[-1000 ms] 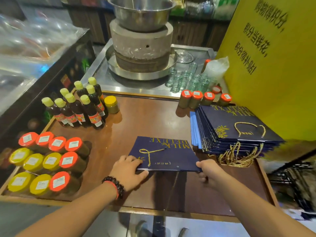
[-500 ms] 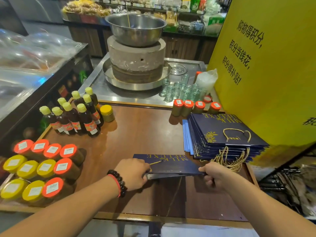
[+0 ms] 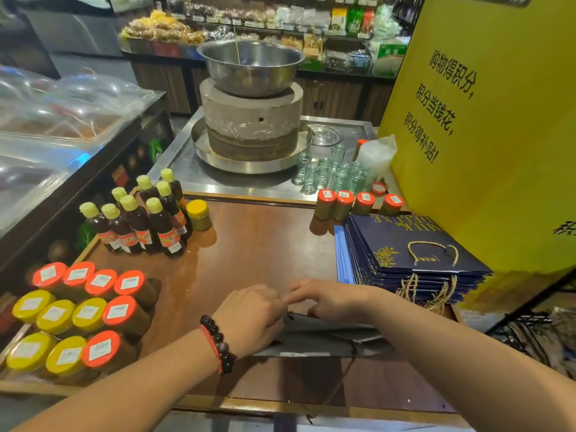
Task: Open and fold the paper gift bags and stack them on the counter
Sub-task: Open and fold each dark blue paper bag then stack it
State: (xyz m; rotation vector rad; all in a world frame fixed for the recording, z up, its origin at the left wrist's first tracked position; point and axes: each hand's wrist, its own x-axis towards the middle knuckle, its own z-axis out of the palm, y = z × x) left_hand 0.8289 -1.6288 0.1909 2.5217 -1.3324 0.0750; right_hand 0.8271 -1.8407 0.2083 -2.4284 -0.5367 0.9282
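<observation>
Bag (image 3: pixel 324 338) sits near the front edge of the counter (image 3: pixel 255 254), a bit right of centre. Mouth faces the person, grey lining showing, so it's partly spread. Long axis runs left-right, parallel to the front edge.

Left hand (image 3: pixel 249 316): fingers curled down over the bag's left end, gripping the top edge there. Right hand (image 3: pixel 330 302): fingers curled over the far wall near the middle, holding it. Fingertips of both nearly meet above the left half. Exact pinch points are hidden behind the knuckles.

Key relation: both hands are on the bag, bunched toward its left end. The right end lies under the right forearm with nothing holding it. The left hand has the near corner and the right hand has the far panel.

My read: opening step, walls being pulled apart. Next move probably wants the right hand sliding along the long axis to the free end.

Stack (image 3: pixel 405 257) of flat bags sits at the right edge, well apart from the hands, on the right-hand side, so the right arm is nearer to it.

Risk: the gold cord handles on the stack overhang toward the right arm and could snag.
</observation>
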